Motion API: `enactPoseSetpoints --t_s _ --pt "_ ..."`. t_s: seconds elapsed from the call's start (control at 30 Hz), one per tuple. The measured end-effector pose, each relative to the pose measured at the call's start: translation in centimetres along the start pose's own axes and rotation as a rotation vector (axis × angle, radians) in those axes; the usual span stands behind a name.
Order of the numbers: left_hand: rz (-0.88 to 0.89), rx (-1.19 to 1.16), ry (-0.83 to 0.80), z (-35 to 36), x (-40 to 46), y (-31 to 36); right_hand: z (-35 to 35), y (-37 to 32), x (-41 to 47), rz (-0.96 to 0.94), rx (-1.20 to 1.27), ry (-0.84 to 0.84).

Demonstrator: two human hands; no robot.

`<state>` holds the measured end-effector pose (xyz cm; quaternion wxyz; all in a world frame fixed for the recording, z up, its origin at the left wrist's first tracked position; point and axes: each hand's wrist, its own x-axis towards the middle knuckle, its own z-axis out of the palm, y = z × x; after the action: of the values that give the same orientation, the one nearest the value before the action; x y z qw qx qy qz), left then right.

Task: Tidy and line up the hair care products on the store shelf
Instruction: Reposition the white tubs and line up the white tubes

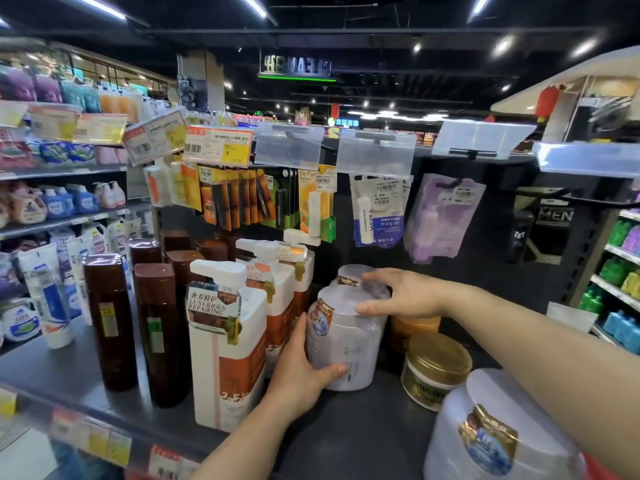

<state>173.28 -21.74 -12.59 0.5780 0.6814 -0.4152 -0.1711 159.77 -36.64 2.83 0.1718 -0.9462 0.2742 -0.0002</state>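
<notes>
The left hand (pixel 301 368) is cupping the front white jar (pixel 343 344) while the right hand's (pixel 405 294) released fingers (pixel 367 308) are pressing its lid, risking toppling the pump bottle (pixel 225 344) just beside it.

Shelf (pixel 346 431): dark grey. Tall bottles (pixel 110 320): dark brown. Pump bottles (pixel 228 344): white, rust-orange lower band. Tub (pixel 346 341): pale lilac-white. Jar (pixel 434 370): gold lid, white body.
</notes>
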Motion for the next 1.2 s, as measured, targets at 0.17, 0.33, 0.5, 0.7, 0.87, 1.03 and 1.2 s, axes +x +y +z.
enactPoseSetpoints --t_s 0.17,0.33,0.5,0.7,0.87,1.03,1.2 --pt "0.002 0.008 -0.026 -0.1 0.2 -0.2 1.3 0.3 0.5 -0.019 -0.002 -0.090" --pt "0.004 -0.005 -0.039 -0.1 0.1 -0.2 1.6 1.0 0.8 -0.081 0.026 -0.092" --pt "0.010 -0.009 -0.033 -0.1 0.1 -0.2 2.1 1.2 1.2 -0.098 -0.019 -0.041" --pt "0.015 0.000 -0.026 -0.1 0.1 -0.2 2.2 1.0 1.6 -0.053 -0.048 -0.026" --pt "0.008 -0.006 -0.029 0.0 0.1 -0.4 2.2 0.6 1.5 -0.013 -0.059 -0.043" --pt "0.000 0.005 -0.031 0.0 0.1 -0.3 2.0 -0.5 1.6 0.068 -0.030 -0.099" --pt "-0.001 0.023 -0.046 0.0 0.2 -0.6 2.1 -1.7 1.7 0.155 0.191 -0.042"
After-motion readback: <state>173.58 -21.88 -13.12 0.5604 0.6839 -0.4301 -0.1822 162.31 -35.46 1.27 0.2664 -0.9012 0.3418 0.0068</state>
